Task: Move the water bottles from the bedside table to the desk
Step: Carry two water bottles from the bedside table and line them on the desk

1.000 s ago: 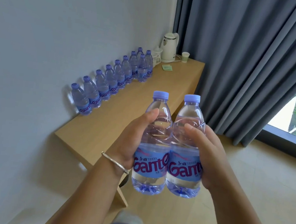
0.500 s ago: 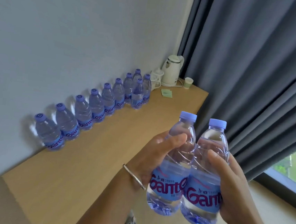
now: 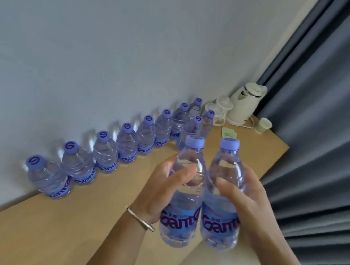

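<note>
While both hands are carrying bottles, the placing step is coming.
The left hand (image 3: 159, 193) and right hand (image 3: 248, 205) are each gripping a clear plastic blue-capped water bottle (image 3: 185, 189) (image 3: 224, 190), needing free light wooden desk (image 3: 58, 228) space at 9 o'clock.

A white kettle (image 3: 246, 102) stands beside a paper cup (image 3: 263, 125) near grey curtains (image 3: 327, 134).

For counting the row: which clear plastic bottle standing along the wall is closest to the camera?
The clear plastic bottle with the purple cap at the row's left end, first in line; every other bottle stands farther along the grey wall.
</note>
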